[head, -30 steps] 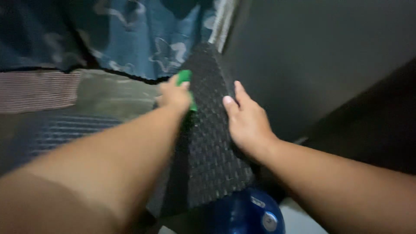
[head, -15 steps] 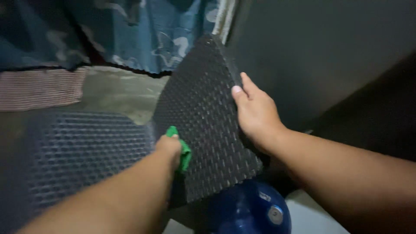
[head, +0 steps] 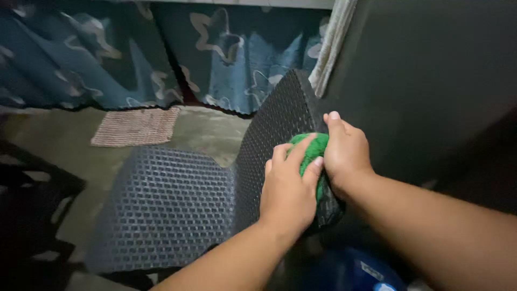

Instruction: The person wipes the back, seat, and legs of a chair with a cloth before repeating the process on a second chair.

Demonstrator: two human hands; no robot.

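A dark woven-plastic chair stands before me, its seat (head: 161, 210) to the left and its upright backrest (head: 274, 129) in the middle. My left hand (head: 291, 188) presses a green cloth (head: 311, 153) against the backrest's right edge. My right hand (head: 347, 153) grips that same edge just beside the cloth, fingers wrapped over it and touching the cloth.
A blue patterned curtain (head: 161, 54) hangs behind the chair. A pinkish mat (head: 134, 126) lies on the grey floor. A dark flat wall or panel (head: 431, 81) fills the right. A round blue container (head: 355, 272) sits low under my arms. Dark furniture (head: 27, 188) stands at the left.
My left hand carried the green cloth from the backrest's lower face up to its right edge, meeting my right hand. The view swung left, showing more of the seat.
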